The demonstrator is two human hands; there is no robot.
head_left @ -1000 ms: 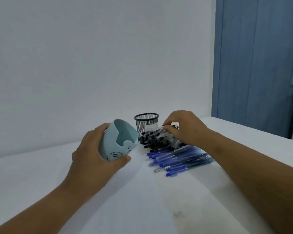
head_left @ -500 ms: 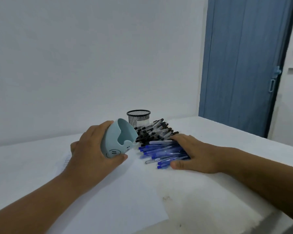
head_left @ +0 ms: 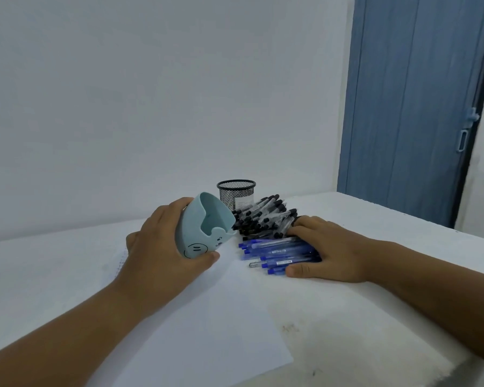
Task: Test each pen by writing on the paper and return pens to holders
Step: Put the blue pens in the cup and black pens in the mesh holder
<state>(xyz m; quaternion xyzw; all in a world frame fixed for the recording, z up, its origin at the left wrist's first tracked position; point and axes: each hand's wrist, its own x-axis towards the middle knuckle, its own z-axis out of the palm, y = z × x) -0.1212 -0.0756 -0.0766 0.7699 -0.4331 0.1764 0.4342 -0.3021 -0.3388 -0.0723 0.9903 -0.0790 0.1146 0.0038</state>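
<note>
My left hand grips a light blue pen holder with a face on it, tilted with its mouth toward the pens. A black mesh holder stands upright behind it, with no pens visible inside. A heap of black-capped pens lies to its right, and a bunch of blue pens lies in front of that heap. My right hand rests flat over the right end of the blue pens, thumb curled round their near side. A white sheet of paper covers the table in front of me.
The white table runs to an edge at the lower right. A spiral notebook edge peeks out behind my left wrist. A blue door stands at the right, a pale wall behind.
My right hand dropped from the black-capped pens onto the blue pens and now lies flat on them. The left hand keeps the tilted blue holder in the same place.
</note>
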